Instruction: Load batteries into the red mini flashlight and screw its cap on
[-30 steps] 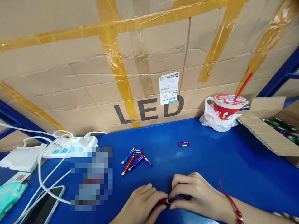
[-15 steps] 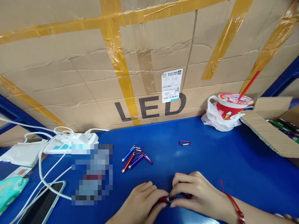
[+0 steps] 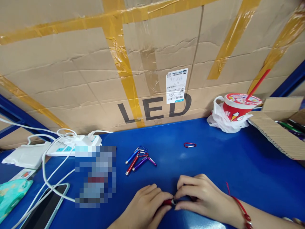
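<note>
A large cardboard carton [image 3: 78, 79] stands at the far edge of the blue worktop [image 3: 154, 135], banded with amber tape [image 3: 119, 54] and printed with the letters LED [image 3: 152, 109]; a white label [image 3: 176, 84] partly covers the D. Far right, a red and white cup [image 3: 238, 111] — red straw [image 3: 258, 84] leaning right — sits in a crumpled plastic bag [image 3: 218, 120]. Far left lies a white power strip [image 3: 59, 149], its cables [image 3: 44, 167] looping nearer across a dark-screened phone [image 3: 45, 206]. Further left are a white pouch [image 3: 27, 156] and, nearer, a mint-green packet [image 3: 13, 197].
</note>
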Motion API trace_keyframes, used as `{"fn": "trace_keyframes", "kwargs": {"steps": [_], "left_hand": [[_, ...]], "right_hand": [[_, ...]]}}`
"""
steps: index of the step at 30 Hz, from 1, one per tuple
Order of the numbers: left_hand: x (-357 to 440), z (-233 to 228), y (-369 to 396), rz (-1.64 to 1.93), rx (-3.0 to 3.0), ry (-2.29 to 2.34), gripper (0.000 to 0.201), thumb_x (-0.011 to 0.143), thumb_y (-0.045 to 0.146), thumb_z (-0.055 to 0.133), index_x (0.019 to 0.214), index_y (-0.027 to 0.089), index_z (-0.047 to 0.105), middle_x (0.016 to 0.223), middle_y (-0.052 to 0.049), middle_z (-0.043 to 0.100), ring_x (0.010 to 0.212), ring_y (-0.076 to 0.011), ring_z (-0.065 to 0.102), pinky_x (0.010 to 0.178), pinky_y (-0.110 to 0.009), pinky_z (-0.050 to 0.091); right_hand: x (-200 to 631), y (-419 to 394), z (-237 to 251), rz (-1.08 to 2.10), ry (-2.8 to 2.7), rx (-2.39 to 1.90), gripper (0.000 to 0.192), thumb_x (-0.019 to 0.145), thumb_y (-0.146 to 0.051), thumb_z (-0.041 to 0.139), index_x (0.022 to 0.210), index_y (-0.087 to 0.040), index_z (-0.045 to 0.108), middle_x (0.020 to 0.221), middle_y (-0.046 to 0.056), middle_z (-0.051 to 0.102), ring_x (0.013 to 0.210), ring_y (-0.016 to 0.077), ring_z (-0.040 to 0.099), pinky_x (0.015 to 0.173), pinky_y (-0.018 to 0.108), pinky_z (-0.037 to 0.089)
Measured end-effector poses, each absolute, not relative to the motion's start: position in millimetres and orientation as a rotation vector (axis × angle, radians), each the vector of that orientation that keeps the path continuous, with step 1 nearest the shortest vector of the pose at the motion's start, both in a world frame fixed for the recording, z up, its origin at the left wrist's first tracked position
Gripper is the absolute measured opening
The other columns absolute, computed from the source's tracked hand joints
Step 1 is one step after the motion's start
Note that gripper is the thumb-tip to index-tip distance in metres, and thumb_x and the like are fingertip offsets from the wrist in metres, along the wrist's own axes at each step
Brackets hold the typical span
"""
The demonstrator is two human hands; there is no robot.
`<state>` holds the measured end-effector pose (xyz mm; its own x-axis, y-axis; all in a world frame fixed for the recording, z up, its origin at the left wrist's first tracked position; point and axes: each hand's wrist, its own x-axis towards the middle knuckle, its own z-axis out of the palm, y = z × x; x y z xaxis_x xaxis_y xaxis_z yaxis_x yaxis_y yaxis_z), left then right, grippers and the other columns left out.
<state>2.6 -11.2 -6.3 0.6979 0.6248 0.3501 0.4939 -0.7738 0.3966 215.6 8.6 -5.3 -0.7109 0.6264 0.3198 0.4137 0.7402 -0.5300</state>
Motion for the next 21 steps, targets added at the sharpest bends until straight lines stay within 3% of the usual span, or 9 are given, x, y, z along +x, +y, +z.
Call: {"fn": "trace_keyframes", "kwargs": {"steps": [21], "left_hand": [[2.9,-8.2,-12.4,0.672,2.626,0.914,0.021,0.095,0.024,0.034,0.096,0.017,0.054,0.075,-0.003,0.065,0.062,-0.0157,0.058,0.063,-0.027,0.049]], "right_hand": [[216.4,10.1,-7.3,0.599,-2.450,-0.794,0.035,0.088,-0.047,0.045,0.084,-0.021,0.067,0.074,0.000,0.062,0.056,0.0068,0.058,0.051,0.018,0.039]]}}
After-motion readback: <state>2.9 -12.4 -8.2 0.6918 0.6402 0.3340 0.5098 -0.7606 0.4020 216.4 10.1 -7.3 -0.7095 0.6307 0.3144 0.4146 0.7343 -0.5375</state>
